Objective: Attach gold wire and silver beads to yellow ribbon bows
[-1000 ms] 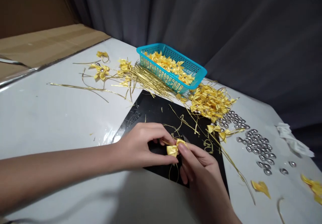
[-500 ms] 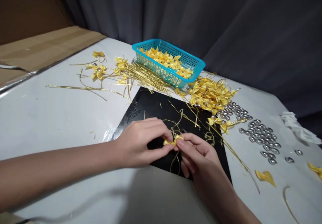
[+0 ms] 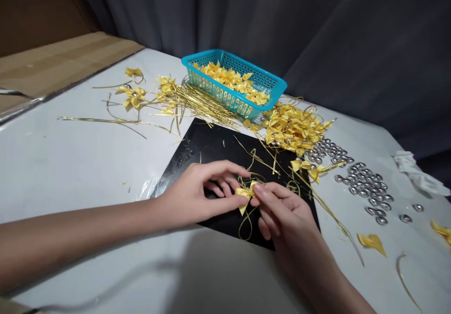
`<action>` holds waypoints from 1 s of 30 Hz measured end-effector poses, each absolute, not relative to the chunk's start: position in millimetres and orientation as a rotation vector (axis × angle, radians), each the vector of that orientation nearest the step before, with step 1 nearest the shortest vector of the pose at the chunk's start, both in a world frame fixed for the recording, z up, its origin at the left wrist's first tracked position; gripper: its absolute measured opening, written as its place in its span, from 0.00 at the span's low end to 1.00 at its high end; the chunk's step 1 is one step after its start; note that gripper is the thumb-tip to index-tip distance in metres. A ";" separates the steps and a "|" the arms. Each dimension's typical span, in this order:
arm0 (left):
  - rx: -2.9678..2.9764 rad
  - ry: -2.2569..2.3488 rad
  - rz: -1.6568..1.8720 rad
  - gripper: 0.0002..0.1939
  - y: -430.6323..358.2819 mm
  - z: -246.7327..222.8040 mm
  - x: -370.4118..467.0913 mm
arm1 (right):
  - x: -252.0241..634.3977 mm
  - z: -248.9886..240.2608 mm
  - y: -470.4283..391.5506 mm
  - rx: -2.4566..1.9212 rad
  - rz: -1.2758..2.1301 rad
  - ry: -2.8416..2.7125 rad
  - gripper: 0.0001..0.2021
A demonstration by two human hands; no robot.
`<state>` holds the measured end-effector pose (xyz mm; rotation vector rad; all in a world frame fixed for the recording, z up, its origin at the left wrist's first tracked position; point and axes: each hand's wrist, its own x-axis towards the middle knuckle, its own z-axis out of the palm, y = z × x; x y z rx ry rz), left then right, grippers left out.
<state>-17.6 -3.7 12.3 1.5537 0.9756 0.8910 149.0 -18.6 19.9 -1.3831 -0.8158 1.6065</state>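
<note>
Yellow ribbon bow is found above the black mat, between your hands. Your right hand pinches its right end; your left hand sits loose, thumb touching its left end, index finger spread away.

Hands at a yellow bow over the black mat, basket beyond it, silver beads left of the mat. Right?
One fix: the silver beads lie right of the black mat, per the head view. The rest stands: left hand and right hand at a yellow bow, basket beyond the mat.
</note>
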 end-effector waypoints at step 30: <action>2.321 1.056 0.969 0.04 -5.1 4.6 -25.3 | 155.4 29.7 -20.7 -1.726 1.331 -1.185 0.19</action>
